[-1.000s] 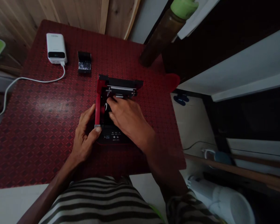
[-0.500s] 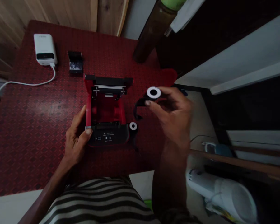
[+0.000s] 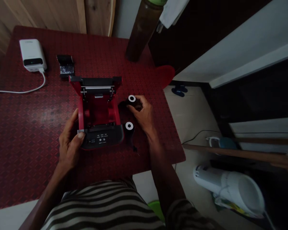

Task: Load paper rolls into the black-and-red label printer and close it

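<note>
A small red and black printer [image 3: 103, 135] stands on the table with its lid tilted up and its red inner bay [image 3: 98, 111] bare. My left hand [image 3: 70, 140] grips its front left corner, thumb on the black front panel and fingers along the red side. To the right of the printer, my right hand [image 3: 144, 113] pinches a black ribbon roll [image 3: 132, 99] with a white ring end and a loose dark tail. Whether this roll rests on the table I cannot tell. A second black roll [image 3: 129, 127] with a white end stands beside the printer's front right corner, its strip trailing forward.
A white power bank [image 3: 32, 54] with a cable lies at the back left, near a small black item [image 3: 66, 65]. A tall dark bottle [image 3: 142, 32] stands at the table's back right. The red patterned table [image 3: 33, 153] ends just right of my right arm.
My right hand has moved left and lower with its ribbon roll, closer to the printer's right side. My left hand keeps its hold on the printer. The view has shifted right.
</note>
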{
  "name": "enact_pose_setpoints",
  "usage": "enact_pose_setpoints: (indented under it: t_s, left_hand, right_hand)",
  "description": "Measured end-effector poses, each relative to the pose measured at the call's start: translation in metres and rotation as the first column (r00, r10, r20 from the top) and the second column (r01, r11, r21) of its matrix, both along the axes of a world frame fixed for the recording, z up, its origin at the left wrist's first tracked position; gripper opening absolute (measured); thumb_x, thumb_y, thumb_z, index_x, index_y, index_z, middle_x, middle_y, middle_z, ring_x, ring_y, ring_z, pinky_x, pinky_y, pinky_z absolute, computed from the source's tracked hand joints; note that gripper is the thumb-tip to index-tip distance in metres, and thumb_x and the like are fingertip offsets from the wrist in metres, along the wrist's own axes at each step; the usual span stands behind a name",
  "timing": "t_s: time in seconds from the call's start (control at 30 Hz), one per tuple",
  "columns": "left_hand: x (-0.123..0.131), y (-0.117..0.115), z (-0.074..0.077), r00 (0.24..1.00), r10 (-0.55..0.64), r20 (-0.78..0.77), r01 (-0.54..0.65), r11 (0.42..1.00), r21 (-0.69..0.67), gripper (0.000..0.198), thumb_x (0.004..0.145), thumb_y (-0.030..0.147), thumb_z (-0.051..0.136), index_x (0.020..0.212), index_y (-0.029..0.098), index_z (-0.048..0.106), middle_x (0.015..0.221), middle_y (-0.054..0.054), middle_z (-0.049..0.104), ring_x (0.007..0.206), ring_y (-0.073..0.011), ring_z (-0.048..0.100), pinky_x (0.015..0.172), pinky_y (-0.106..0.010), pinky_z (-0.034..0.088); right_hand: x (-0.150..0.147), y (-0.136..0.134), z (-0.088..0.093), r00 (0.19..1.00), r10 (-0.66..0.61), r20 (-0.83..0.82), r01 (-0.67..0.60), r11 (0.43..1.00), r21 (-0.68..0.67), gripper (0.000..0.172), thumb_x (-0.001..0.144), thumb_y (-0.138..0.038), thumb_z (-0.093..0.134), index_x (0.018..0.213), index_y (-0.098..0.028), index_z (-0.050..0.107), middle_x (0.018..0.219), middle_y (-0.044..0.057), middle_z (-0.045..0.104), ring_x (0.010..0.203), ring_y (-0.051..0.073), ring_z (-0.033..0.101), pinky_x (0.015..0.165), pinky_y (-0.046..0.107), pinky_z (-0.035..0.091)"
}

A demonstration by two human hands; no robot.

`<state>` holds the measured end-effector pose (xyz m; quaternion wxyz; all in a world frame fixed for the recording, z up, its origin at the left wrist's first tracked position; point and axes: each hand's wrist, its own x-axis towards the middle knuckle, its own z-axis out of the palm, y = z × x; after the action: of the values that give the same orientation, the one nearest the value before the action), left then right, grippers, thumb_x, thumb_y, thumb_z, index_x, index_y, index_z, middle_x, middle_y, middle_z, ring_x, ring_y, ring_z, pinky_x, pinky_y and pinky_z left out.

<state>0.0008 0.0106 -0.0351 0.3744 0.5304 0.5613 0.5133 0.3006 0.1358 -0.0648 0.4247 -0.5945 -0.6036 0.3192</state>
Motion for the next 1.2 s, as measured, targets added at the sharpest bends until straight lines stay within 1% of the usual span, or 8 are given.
enact_pose_setpoints:
  t_s: [0.1, 0.3, 0.4, 0.53, 0.73, 0.87, 1.03, 1.2]
  left_hand:
    - [-0.001, 0.0, -0.002, 1.0, -0.018, 0.017, 0.017, 1.0, 0.026, 0.071, 0.112, 0.071, 0.072, 0.176, 0.041, 0.069, 0.177, -0.001, 0.071, 0.165, -0.0417, 0.067, 0.138, -0.058, 0.058]
    - [-0.002, 0.0, -0.004, 1.0, -0.02, 0.002, 0.02, 0.999, 0.032, 0.072, 0.112, 0.071, 0.072, 0.176, 0.038, 0.068, 0.176, -0.003, 0.071, 0.163, -0.0426, 0.068, 0.138, -0.061, 0.058]
    - [-0.003, 0.0, -0.004, 1.0, -0.018, -0.023, 0.018, 0.999, 0.037, 0.074, 0.111, 0.073, 0.071, 0.176, 0.037, 0.068, 0.176, -0.004, 0.071, 0.164, -0.0433, 0.067, 0.141, -0.063, 0.054]
    - [-0.001, 0.0, -0.007, 1.0, -0.015, 0.014, 0.014, 0.999, 0.047, 0.075, 0.111, 0.074, 0.073, 0.175, 0.037, 0.069, 0.175, -0.006, 0.073, 0.162, -0.0436, 0.069, 0.138, -0.061, 0.057]
    - [0.0, 0.0, -0.01, 1.0, -0.012, 0.017, 0.011, 0.998, 0.058, 0.074, 0.112, 0.069, 0.072, 0.176, 0.031, 0.067, 0.178, -0.01, 0.069, 0.165, -0.0417, 0.066, 0.137, -0.059, 0.058]
    - [0.0, -0.001, -0.009, 1.0, -0.021, 0.017, 0.02, 0.999, 0.045, 0.074, 0.113, 0.069, 0.071, 0.176, 0.031, 0.065, 0.178, -0.011, 0.068, 0.164, -0.0423, 0.066, 0.135, -0.06, 0.058]
    - [0.003, -0.002, -0.014, 0.998, -0.03, 0.061, 0.025, 0.997, 0.078, 0.073, 0.115, 0.066, 0.07, 0.178, 0.03, 0.063, 0.18, -0.014, 0.066, 0.165, -0.042, 0.065, 0.14, -0.063, 0.052]
    - [0.004, -0.003, -0.015, 0.995, -0.061, 0.082, 0.054, 0.995, 0.086, 0.072, 0.117, 0.061, 0.069, 0.181, 0.03, 0.059, 0.185, -0.014, 0.061, 0.169, -0.0402, 0.061, 0.141, -0.06, 0.052]
  right_hand:
    - [0.012, -0.023, 0.008, 0.999, -0.028, 0.04, 0.029, 0.999, -0.021, 0.052, 0.088, -0.038, 0.084, 0.137, -0.025, 0.076, 0.137, 0.014, 0.087, 0.118, 0.031, 0.083, 0.101, 0.049, 0.067]
    - [0.021, -0.095, 0.025, 0.995, 0.076, 0.072, -0.066, 0.989, -0.133, 0.034, 0.092, -0.025, 0.076, 0.124, -0.026, 0.087, 0.124, 0.01, 0.09, 0.097, 0.024, 0.082, 0.09, 0.042, 0.067]
    - [0.006, -0.104, 0.019, 0.987, 0.158, 0.006, -0.157, 0.983, -0.09, 0.047, 0.086, -0.019, 0.076, 0.131, -0.029, 0.086, 0.141, 0.01, 0.088, 0.121, 0.027, 0.084, 0.1, 0.042, 0.068]
    - [-0.003, -0.099, 0.018, 0.99, 0.14, 0.003, -0.139, 0.987, -0.086, 0.029, 0.093, -0.025, 0.078, 0.121, -0.028, 0.085, 0.127, 0.008, 0.091, 0.121, 0.028, 0.086, 0.108, 0.046, 0.067]
    - [0.003, -0.097, 0.095, 0.971, 0.189, 0.15, -0.199, 0.978, 0.06, 0.03, 0.107, -0.023, 0.075, 0.136, -0.03, 0.079, 0.135, 0.005, 0.089, 0.127, 0.028, 0.083, 0.114, 0.049, 0.066]
    - [-0.035, -0.078, 0.138, 0.804, 0.382, 0.456, -0.477, 0.872, 0.109, 0.034, 0.114, -0.014, 0.067, 0.144, -0.028, 0.077, 0.138, 0.009, 0.087, 0.129, 0.031, 0.079, 0.12, 0.055, 0.062]
    - [-0.095, -0.052, 0.132, 0.484, 0.412, 0.772, -0.571, 0.817, -0.078, 0.034, 0.117, -0.003, 0.056, 0.134, -0.016, 0.083, 0.128, 0.017, 0.087, 0.123, 0.034, 0.075, 0.11, 0.05, 0.061]
    - [-0.116, -0.041, 0.134, 0.362, 0.451, 0.816, -0.58, 0.794, -0.182, 0.032, 0.118, -0.004, 0.056, 0.123, -0.017, 0.085, 0.118, 0.015, 0.089, 0.119, 0.031, 0.077, 0.102, 0.043, 0.058]
